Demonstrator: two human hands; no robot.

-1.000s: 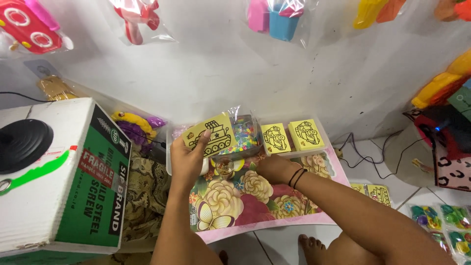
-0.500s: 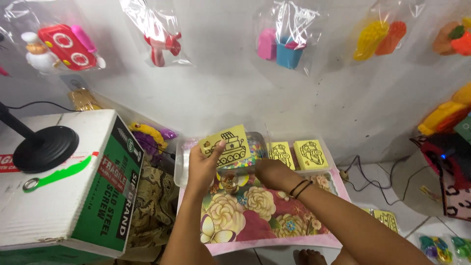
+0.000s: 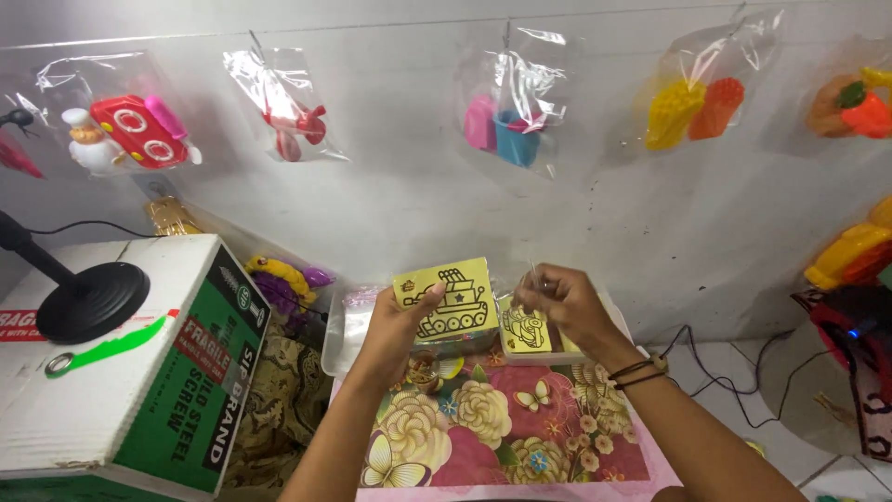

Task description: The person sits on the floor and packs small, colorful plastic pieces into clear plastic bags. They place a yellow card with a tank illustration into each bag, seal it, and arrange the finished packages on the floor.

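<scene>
The left hand (image 3: 401, 325) grips a yellow card (image 3: 446, 297) with a black tank outline, thumb on its lower left edge, holding it upright above the floral mat (image 3: 492, 437); the right hand (image 3: 562, 302) hovers just beside it, fingertips pinched together over a second yellow card (image 3: 525, 333) lying on the mat. At left stands a cardboard box (image 3: 139, 390); bagged toys (image 3: 511, 125) hang on the wall.

Bright, even light, soft shadows (edges bowed), glare on hanging bags (image 3: 520, 102).
</scene>
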